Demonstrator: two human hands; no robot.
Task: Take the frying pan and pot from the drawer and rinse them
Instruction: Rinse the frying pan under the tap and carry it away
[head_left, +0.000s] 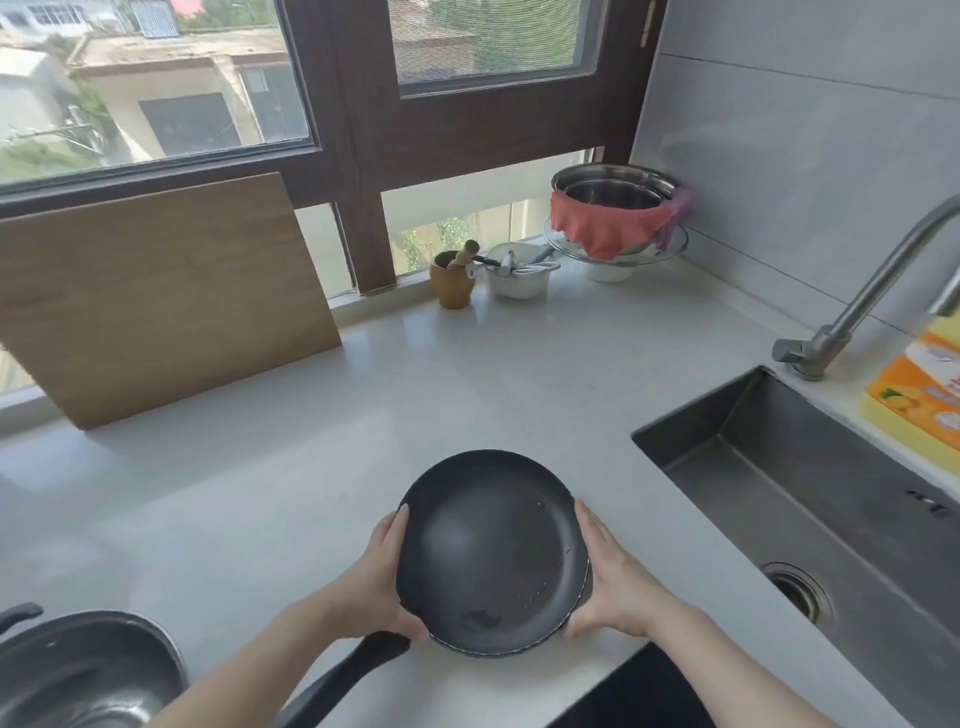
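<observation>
A black frying pan (488, 551) is at the front of the white counter (467, 374), its inside facing up and its black handle (358, 670) pointing to the lower left. My left hand (371, 577) grips its left rim with the thumb on top. My right hand (615, 582) holds the right side, fingers curling under the edge. A thin pale rim shows just under the pan's near edge; whether another vessel sits beneath is unclear. A dark pot (78, 670) sits at the bottom left corner.
A steel sink (810, 499) with a drain lies to the right, a faucet (872, 291) above it. An orange-yellow sponge pack (914, 395) lies beside the faucet. A wooden board (156, 296) leans on the window. A wooden mortar (453, 278), a white bowl (519, 280) and stacked steel bowls (613, 208) stand at the back.
</observation>
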